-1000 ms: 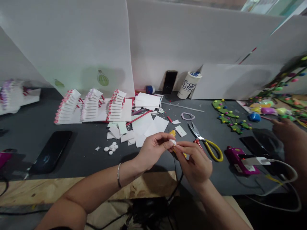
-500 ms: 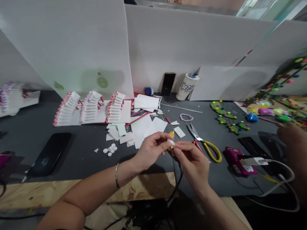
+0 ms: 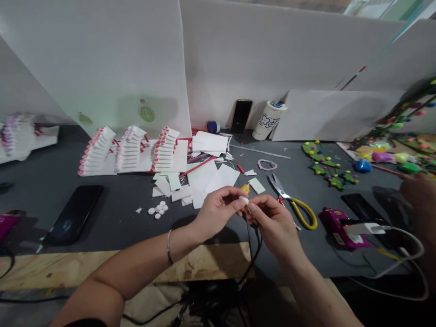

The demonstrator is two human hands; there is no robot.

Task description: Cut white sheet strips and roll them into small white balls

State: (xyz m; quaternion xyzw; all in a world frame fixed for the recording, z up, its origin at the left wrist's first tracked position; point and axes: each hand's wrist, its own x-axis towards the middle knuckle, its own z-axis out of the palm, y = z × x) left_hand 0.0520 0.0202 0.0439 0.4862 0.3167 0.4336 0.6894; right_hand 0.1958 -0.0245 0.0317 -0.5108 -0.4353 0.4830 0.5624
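So I'm standing here watching someone fiddle with a tiny white piece (image 3: 244, 200) up over the front of the bench (image 3: 119, 236). The left hand (image 3: 218, 211) has it pinched between thumb and fingers, and the right hand (image 3: 275, 227) has its grip closed on the lower right edge, though the fingers' far side is hidden. Looks next to weightless and probably soft, maybe clay or foam (can't tell which), so I'd bet a hard squeeze would dent it. Fingertips on the rim, light pressure, imo. Doesn't look slippery. Some little white discs (image 3: 158, 209) sit over to the left, and yellow-handled scissors (image 3: 304, 213) lie just right of the hands.
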